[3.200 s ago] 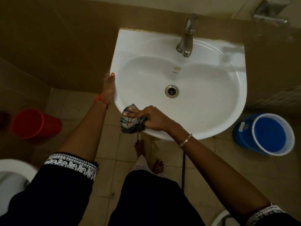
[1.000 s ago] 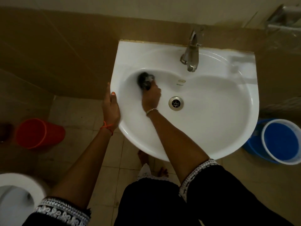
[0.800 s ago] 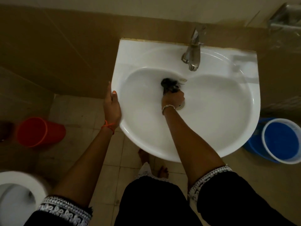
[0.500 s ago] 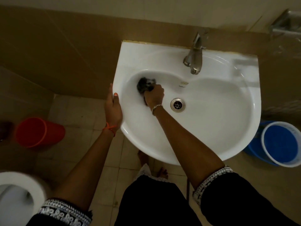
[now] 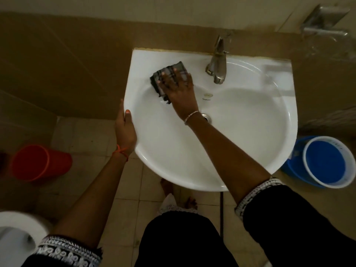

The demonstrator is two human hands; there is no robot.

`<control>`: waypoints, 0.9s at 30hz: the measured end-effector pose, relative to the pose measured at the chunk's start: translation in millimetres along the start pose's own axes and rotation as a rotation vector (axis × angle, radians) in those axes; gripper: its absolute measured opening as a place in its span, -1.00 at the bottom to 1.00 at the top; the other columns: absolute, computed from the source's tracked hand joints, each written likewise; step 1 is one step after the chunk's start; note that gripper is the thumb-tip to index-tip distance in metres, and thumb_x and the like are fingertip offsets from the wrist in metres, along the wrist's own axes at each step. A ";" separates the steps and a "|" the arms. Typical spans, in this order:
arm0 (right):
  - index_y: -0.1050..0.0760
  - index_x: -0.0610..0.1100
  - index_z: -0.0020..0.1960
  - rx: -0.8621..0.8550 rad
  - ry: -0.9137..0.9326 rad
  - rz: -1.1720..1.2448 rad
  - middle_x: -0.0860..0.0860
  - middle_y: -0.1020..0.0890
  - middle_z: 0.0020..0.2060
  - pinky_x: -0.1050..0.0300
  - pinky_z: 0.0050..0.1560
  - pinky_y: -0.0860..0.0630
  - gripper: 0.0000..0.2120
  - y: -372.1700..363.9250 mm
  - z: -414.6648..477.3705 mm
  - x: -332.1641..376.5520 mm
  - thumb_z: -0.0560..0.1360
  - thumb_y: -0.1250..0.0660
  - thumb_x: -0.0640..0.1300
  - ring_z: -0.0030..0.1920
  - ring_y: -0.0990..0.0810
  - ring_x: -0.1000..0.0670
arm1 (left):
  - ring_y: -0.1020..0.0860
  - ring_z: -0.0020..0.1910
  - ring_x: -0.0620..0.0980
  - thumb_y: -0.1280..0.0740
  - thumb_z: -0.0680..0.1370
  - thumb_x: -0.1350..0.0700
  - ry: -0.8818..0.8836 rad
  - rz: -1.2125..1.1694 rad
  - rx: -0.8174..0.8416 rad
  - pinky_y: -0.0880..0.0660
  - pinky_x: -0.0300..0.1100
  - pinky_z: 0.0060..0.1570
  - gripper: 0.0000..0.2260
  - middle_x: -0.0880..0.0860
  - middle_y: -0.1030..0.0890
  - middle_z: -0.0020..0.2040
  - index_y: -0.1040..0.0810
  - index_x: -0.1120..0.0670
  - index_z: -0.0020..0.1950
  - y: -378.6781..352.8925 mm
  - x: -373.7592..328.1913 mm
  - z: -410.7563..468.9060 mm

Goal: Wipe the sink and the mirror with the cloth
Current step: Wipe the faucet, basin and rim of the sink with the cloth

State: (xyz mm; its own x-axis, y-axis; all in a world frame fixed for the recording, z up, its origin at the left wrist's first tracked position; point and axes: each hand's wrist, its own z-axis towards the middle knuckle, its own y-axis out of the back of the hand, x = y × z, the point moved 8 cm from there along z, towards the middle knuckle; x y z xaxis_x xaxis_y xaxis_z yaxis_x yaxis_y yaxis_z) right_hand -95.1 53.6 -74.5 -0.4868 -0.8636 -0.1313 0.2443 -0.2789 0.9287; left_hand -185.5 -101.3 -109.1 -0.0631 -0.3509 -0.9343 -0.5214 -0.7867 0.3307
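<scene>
A white wall-mounted sink (image 5: 250, 143) fills the middle of the head view, with a metal tap (image 5: 217, 64) at its back. A dark checked cloth (image 5: 163, 74) lies spread on the sink's back left ledge, just left of the tap. My right hand (image 5: 179, 87) presses flat on the cloth, fingers spread over it. My left hand (image 5: 125, 130) grips the sink's left rim, thumb on top. The drain (image 5: 207, 117) is partly hidden behind my right wrist. No mirror is in view.
An orange bucket (image 5: 38, 162) lies on the tiled floor at the left. A blue bucket (image 5: 325, 162) stands on the floor under the sink's right side. A white toilet rim (image 5: 17, 234) shows at the bottom left. A metal fitting (image 5: 325, 22) is on the wall, top right.
My right hand has moved the cloth out of the basin's left wall up onto the back left ledge, and the cloth is now spread flat rather than bunched. My left hand has stayed on the rim.
</scene>
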 end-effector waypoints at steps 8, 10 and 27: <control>-0.37 -0.08 0.35 -0.095 -0.367 -0.136 -0.12 -0.50 0.29 -0.27 0.11 -0.50 -0.52 12.2 -50.4 -65.3 0.48 -0.03 -0.32 0.24 -0.49 -0.29 | -0.34 0.29 -0.10 -0.03 0.64 0.21 -0.006 -0.025 -0.004 -0.27 -0.70 0.02 -0.62 0.11 -0.33 0.43 -0.18 0.16 0.48 -2.5 0.5 0.7; -0.42 -0.10 0.32 -0.008 -0.533 -0.134 -0.13 -0.55 0.24 -0.25 0.03 -0.55 -0.57 15.9 -47.2 -63.2 0.52 -0.01 -0.30 0.16 -0.54 -0.31 | -0.33 0.29 -0.12 -0.03 0.64 0.23 -0.008 -0.044 -0.013 -0.26 -0.71 0.01 -0.61 0.05 -0.33 0.40 -0.18 0.17 0.48 -2.2 -1.6 -0.2; -0.59 -0.21 0.03 0.174 -0.885 0.181 -0.12 -0.69 -0.26 0.01 -0.13 -0.57 -0.60 -3.9 26.1 -82.9 0.55 0.03 -0.28 -0.24 -0.65 -0.09 | -0.32 0.30 -0.14 -0.04 0.64 0.21 -0.014 -0.043 -0.019 -0.26 -0.69 0.07 -0.62 0.07 -0.33 0.43 -0.19 0.15 0.47 -1.1 -0.1 -0.3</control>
State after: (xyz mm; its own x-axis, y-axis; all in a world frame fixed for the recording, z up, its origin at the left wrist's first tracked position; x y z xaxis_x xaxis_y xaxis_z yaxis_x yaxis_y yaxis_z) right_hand -77.6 137.3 -58.2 -0.9351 -0.2312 0.2684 0.2852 -0.0417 0.9576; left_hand -184.7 -100.5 -109.3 -0.0531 -0.3099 -0.9493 -0.5073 -0.8104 0.2929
